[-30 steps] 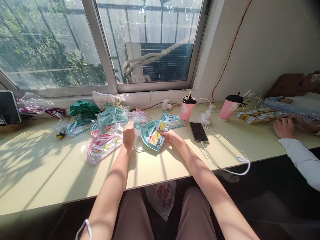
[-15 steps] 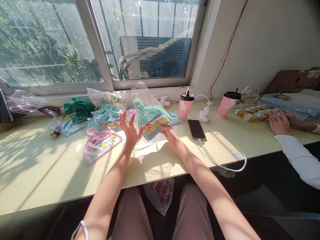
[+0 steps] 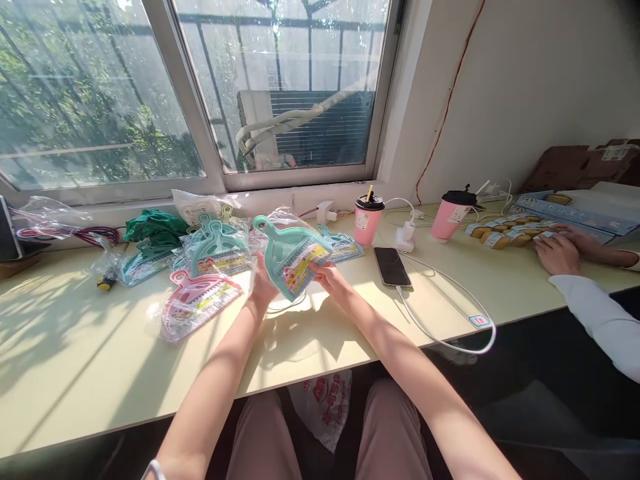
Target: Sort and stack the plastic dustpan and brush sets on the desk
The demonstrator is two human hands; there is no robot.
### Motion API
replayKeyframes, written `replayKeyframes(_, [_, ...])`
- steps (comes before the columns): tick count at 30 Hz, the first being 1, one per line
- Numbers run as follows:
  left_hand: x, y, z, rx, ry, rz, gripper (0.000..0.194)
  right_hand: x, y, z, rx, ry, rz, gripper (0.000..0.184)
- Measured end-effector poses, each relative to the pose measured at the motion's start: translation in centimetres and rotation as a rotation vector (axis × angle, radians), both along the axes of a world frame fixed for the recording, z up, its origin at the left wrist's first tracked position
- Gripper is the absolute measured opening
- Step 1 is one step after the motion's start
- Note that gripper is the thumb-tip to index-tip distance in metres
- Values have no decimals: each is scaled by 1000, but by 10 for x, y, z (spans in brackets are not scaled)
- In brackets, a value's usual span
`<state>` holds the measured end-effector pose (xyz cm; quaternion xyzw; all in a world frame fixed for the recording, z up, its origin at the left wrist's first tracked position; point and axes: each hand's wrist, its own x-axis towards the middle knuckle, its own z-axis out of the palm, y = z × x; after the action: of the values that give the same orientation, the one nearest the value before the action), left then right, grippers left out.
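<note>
I can see a person at the worktop [image 3: 80, 353], with a green dustpan [image 3: 280, 257] between their 2 hands. The dustpan is held up over the worktop, tilted, with its looped handle pointing up and away, toward the window [image 3: 300, 100]. A yellow label [image 3: 305, 261] is on its front. The right hand [image 3: 331, 277] pinches the low right edge, close to the label. The left hand [image 3: 263, 283] is up against the left edge of the dustpan, but part of it is hidden, so I can't tell if it is gripping. Just left of the left hand, a pink dustpan [image 3: 203, 300] lies in a shiny clear bag. Past that, farther from the hands, more green dustpans [image 3: 220, 250] sit in a heap, with a bunched dark green bag [image 3: 155, 228] beside them. Another green dustpan [image 3: 345, 245] lies just behind the right hand. To the right of the right hand is a black phone [image 3: 393, 268] with a white cord [image 3: 475, 351] plugged in. Behind the phone are 2 pink cups [image 3: 367, 223] with black lids. Far to the right, another person's hand [image 3: 557, 255] rests by some small yellow packs [image 3: 505, 230].
</note>
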<state>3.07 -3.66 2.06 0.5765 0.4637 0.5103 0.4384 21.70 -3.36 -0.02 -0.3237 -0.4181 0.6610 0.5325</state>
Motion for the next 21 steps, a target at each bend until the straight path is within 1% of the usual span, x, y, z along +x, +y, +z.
replayKeyframes(1, [7, 0, -2, -38, -60, -50, 99, 0, 1, 0, 4, 23, -33, 21])
replayKeyframes(3, [16, 2, -5, -90, -116, -125, 96, 1, 4, -1, -3, 54, -107, 16])
replayKeyframes(5, [17, 4, -6, -112, -162, -179, 96, 3, 7, -1, -20, 78, -165, 14])
replayKeyframes(8, [10, 6, -7, -63, -305, -292, 95, 4, 9, -3, -71, 146, -230, 16])
replayKeyframes(10, [8, 5, -8, 5, -394, -347, 89, 4, 11, -3, -112, 194, -253, 18])
replayKeyframes(12, [11, 5, -10, 73, -418, -312, 85, 3, 13, -3, -132, 222, -248, 19])
replayKeyframes(15, [18, 8, -16, 137, -356, -164, 95, 2, 16, -2, -165, 234, -232, 23])
replayKeyframes(17, [21, 11, -20, 163, -333, -94, 97, 1, 18, -1, -212, 228, -232, 25])
replayKeyframes(21, [23, 12, -25, 209, -311, -33, 90, 3, 17, 2, -280, 255, -273, 15])
